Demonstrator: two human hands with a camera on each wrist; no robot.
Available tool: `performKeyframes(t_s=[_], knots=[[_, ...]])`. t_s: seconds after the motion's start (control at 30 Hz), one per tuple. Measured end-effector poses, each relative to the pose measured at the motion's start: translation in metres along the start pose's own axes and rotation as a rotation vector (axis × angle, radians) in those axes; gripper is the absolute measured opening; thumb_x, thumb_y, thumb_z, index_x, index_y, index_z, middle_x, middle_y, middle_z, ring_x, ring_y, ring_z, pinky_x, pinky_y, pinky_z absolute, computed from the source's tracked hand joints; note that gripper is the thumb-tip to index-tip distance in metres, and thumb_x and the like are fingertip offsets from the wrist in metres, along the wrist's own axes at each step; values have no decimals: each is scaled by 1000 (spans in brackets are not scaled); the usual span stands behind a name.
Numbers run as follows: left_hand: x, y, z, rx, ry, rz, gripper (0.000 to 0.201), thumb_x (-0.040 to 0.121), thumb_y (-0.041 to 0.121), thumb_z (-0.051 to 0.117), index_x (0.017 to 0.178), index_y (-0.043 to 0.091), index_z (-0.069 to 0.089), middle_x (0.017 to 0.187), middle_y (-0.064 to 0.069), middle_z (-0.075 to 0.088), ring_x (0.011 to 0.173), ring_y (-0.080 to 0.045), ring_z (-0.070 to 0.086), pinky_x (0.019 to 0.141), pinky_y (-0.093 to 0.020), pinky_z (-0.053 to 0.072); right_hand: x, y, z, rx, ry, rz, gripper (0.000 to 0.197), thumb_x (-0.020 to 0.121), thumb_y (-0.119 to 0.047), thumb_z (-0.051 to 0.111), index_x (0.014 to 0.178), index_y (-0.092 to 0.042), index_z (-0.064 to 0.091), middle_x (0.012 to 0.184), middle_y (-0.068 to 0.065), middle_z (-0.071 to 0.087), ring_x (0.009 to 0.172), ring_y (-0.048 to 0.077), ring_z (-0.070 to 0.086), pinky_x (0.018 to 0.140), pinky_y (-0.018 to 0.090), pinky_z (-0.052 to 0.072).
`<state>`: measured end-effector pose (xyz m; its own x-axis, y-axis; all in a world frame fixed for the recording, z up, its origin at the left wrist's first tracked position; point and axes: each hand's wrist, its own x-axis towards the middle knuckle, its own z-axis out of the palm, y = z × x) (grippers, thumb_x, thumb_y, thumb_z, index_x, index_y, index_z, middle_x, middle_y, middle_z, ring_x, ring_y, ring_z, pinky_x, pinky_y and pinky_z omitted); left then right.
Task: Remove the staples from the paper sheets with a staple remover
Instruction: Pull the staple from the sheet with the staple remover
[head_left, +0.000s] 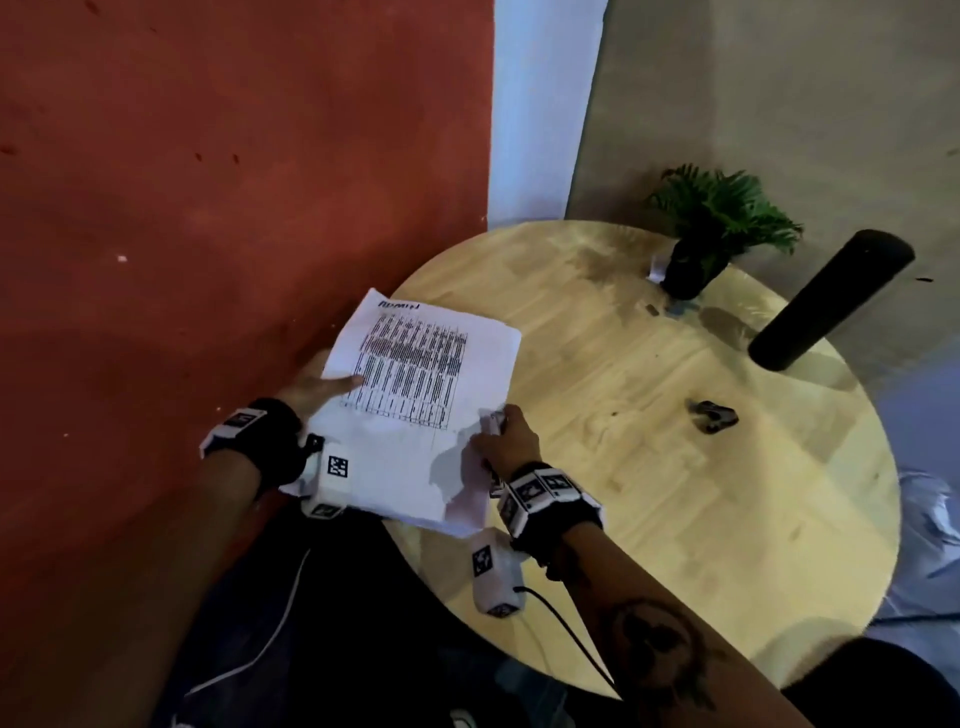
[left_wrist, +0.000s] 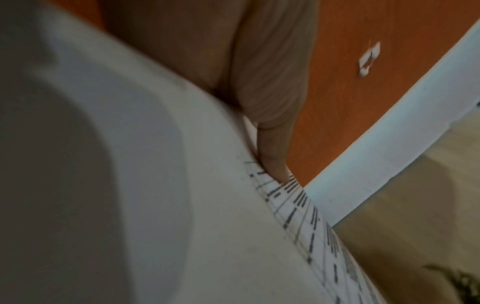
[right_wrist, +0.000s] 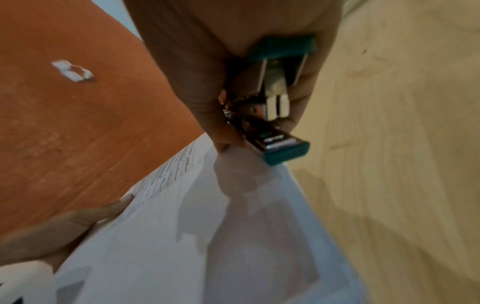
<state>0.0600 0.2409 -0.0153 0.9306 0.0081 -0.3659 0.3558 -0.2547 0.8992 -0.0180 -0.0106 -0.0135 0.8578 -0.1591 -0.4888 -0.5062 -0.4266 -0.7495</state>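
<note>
The stapled paper sheets (head_left: 415, 415), printed with a dark table, hang over the left rim of the round wooden table (head_left: 649, 467). My left hand (head_left: 317, 382) grips their left edge, with the thumb (left_wrist: 270, 102) on top of the print and the fingers underneath. My right hand (head_left: 506, 439) sits at the sheets' right edge and holds a teal and metal staple remover (right_wrist: 278, 98). One fingertip (right_wrist: 223, 144) of that hand touches the paper's edge (right_wrist: 182, 236). No staple shows in any view.
A small black object (head_left: 714, 415) lies on the table to the right of my right hand. A potted green plant (head_left: 722, 218) stands at the far rim beside a black cylinder (head_left: 831, 299). An orange-red wall (head_left: 208, 208) lies to the left.
</note>
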Motion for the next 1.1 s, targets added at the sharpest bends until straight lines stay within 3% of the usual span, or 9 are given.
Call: performKeyframes(t_s=[0.1,0.27,0.47,0.67,0.8,0.87,0.93,1.0,1.1], knots=[[21,-11,4,147,13,-15,45,83,2,67,124,0,50,111,-13,57,91,-22,56,72,-26,48,11,6,9,-54,-40,80,50,85,-14,61,131,-7,42,126,17,55,103,28,56,71,25,41],[32,-47,17,275,61,-94,58,76,4,76,128,-2,51,122,-14,59,107,-28,57,89,-32,43,20,18,18,-171,-92,169,50,81,-18,64,126,-8,46,128,9,52,118,27,52,94,29,46],[31,-53,29,369,84,-57,58,78,12,76,129,-1,52,123,-20,60,113,-34,57,93,-32,42,29,31,20,-253,-35,128,35,94,-25,50,124,-6,45,124,19,55,115,33,53,88,33,43],[32,-53,31,572,135,-171,63,86,34,67,132,-5,47,137,-24,49,123,-37,48,103,-40,39,31,33,26,-30,-2,228,41,83,-20,62,119,-3,54,114,19,61,100,33,63,87,41,52],[26,-42,47,657,127,-152,59,94,26,57,142,-1,36,147,-21,37,134,-34,38,109,-33,29,28,43,21,162,-55,321,9,76,-15,65,78,-13,56,91,8,58,78,20,54,73,23,45],[20,-38,60,689,51,-137,63,94,22,57,147,4,28,152,-17,30,138,-31,33,110,-30,27,30,51,10,150,-56,324,23,87,-12,56,66,-17,48,90,7,55,79,19,52,74,23,46],[15,-35,80,696,-8,-101,64,92,20,60,146,6,30,151,-15,33,136,-28,37,108,-28,28,28,56,-12,172,30,309,16,89,-10,52,73,-11,56,87,12,57,73,22,56,72,31,52],[6,-30,106,645,-25,1,56,88,16,65,139,6,44,141,-15,48,127,-27,48,101,-28,34,23,63,-38,176,148,309,16,85,-12,54,96,-5,63,82,14,62,68,27,61,67,33,52],[-7,-22,153,548,-20,83,48,85,12,68,131,7,54,128,-15,60,116,-27,57,90,-24,38,13,78,-79,103,281,306,24,84,-17,58,106,-9,62,97,16,64,91,31,63,78,33,48]])
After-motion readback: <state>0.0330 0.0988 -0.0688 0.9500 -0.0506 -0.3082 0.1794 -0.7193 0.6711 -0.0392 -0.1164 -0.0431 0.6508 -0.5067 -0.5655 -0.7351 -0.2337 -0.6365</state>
